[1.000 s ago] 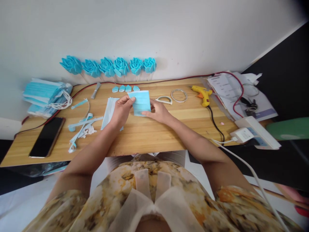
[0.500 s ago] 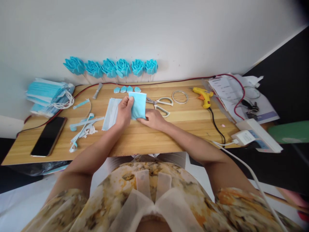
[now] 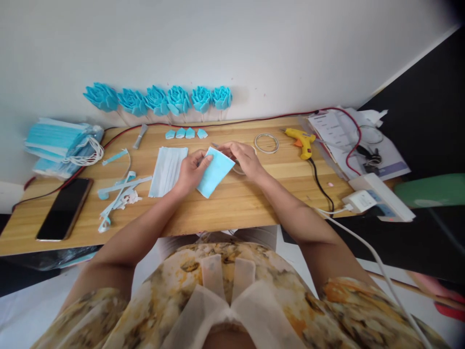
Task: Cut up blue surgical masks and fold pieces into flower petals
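Note:
My left hand (image 3: 189, 170) is closed on a folded light-blue piece of face mask (image 3: 216, 172), held tilted just above the wooden desk (image 3: 225, 208). My right hand (image 3: 244, 158) lies curled over the scissors (image 3: 238, 170), which it mostly hides; only a handle loop and the blade tip show. A white pleated mask piece (image 3: 167, 165) lies flat just left of my left hand. Several small blue petals (image 3: 185, 133) sit in a row behind my hands.
Blue mask flowers (image 3: 156, 98) lean on the wall. A mask stack (image 3: 61, 145), cut strips (image 3: 119, 191) and a phone (image 3: 65, 208) lie left. A ring (image 3: 266, 143), yellow glue gun (image 3: 300, 140), papers (image 3: 348, 140) and power strip (image 3: 381, 196) lie right.
My right hand let go of the blue piece and moved back-right onto the scissors. My left hand kept the piece and tilted it, lowering it toward the desk.

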The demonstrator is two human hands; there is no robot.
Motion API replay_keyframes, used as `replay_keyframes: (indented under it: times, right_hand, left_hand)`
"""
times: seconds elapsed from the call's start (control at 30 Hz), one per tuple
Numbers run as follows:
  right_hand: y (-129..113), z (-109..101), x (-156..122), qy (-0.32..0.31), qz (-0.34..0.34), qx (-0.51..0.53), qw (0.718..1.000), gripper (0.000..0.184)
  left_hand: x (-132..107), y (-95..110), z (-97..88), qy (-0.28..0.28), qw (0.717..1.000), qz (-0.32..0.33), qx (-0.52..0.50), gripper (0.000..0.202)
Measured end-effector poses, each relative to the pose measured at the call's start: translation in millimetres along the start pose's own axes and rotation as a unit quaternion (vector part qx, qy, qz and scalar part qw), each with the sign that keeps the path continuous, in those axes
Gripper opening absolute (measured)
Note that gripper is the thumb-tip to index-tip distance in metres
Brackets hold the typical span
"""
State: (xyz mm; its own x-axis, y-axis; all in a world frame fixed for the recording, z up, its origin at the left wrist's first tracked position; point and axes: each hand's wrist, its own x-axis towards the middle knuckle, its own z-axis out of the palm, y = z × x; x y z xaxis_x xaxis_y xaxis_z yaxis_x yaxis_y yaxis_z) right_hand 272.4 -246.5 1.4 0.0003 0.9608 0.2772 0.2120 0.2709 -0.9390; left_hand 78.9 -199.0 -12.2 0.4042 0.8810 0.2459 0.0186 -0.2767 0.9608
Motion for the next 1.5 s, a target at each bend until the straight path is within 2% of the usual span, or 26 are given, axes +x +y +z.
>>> replay_keyframes:
  times: [0.07,0.2,0.3,0.4,0.57,0.77,0.87,1.07,1.2,1.27,1.37,1.5]
  right_hand:
    - [-4,5,-2,-0.007,-0.014,-0.05,0.999,0.059]
    - [-3,13,-4,0.027,-0.024,-0.12,0.992,0.045]
    - [1,12,-3,0.053,-0.049,-0.139,0.988,0.04]
    - [3,5,0,0.108,-0.058,-0.14,0.983,0.036]
    - [2,-9,5,0.168,-0.051,-0.14,0.974,0.036]
    - [2,-19,7,0.106,-0.064,-0.131,0.984,0.037]
    - [2,-19,6,0.075,-0.064,-0.118,0.988,0.04]
    - [4,-7,1,0.013,-0.07,-0.139,0.988,0.043]
    - [4,4,-3,-0.009,-0.101,-0.17,0.98,0.042]
    - [2,7,-5,-0.021,-0.11,-0.173,0.978,0.041]
    - [0,6,-5,-0.025,-0.104,-0.148,0.983,0.042]
    - [8,2,-1,-0.03,-0.01,-0.062,0.998,0.059]
  left_hand:
    - [-2,1,1.0,-0.016,0.999,0.028,0.034,0.042]
    - [-4,2,0.4,-0.039,0.995,0.047,0.073,0.032]
    - [-3,2,-0.5,-0.049,0.996,0.004,0.069,0.032]
    - [-1,4,-1.4,-0.07,0.994,-0.048,0.067,0.035]
    - [0,8,-1.6,-0.123,0.987,-0.073,0.079,0.046]
    - [-2,12,-4.9,-0.24,0.965,-0.081,0.071,0.046]
    - [-1,14,-8.8,-0.265,0.96,-0.086,0.036,0.047]
    - [4,21,-12.2,-0.198,0.978,-0.049,-0.029,0.05]
    - [1,15,-7.0,-0.205,0.974,-0.09,-0.041,0.045]
    - [-2,9,-4.0,-0.186,0.975,-0.109,-0.057,0.045]
    - [-3,2,-2.8,-0.112,0.984,-0.104,-0.093,0.044]
    - [3,-6,-6.5,0.006,0.985,-0.067,-0.16,0.037]
